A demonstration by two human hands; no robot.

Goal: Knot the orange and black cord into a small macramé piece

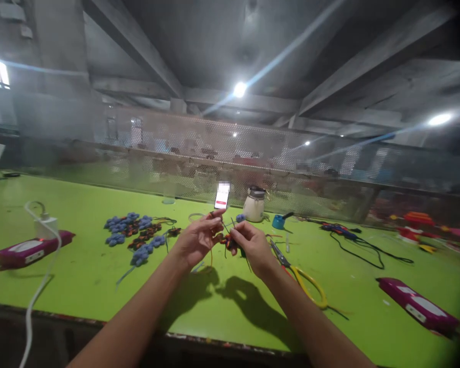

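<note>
My left hand [200, 236] and my right hand [252, 246] meet over the middle of the table. Between their fingertips is a small dark knotted cord piece [227, 241] with orange bits, and thin cord ends stick out of it. The fingers of both hands are closed on it, partly covering it. Left of my hands lie several blue knotted cord flowers [141, 254] and some dark orange-flecked knotted pieces [141, 237]. Close to my right forearm rest scissors [309, 286] with yellow handles, blades pointing away from me.
A lit phone [222, 196] stands behind my hands, near a pale jar [253, 206] with a dark lid and a small blue pot [278, 221]. Dark cords [341, 230] lie right. Purple power strips [417, 305] sit on the green table [111, 296]; a mesh panel [214, 148] stands behind.
</note>
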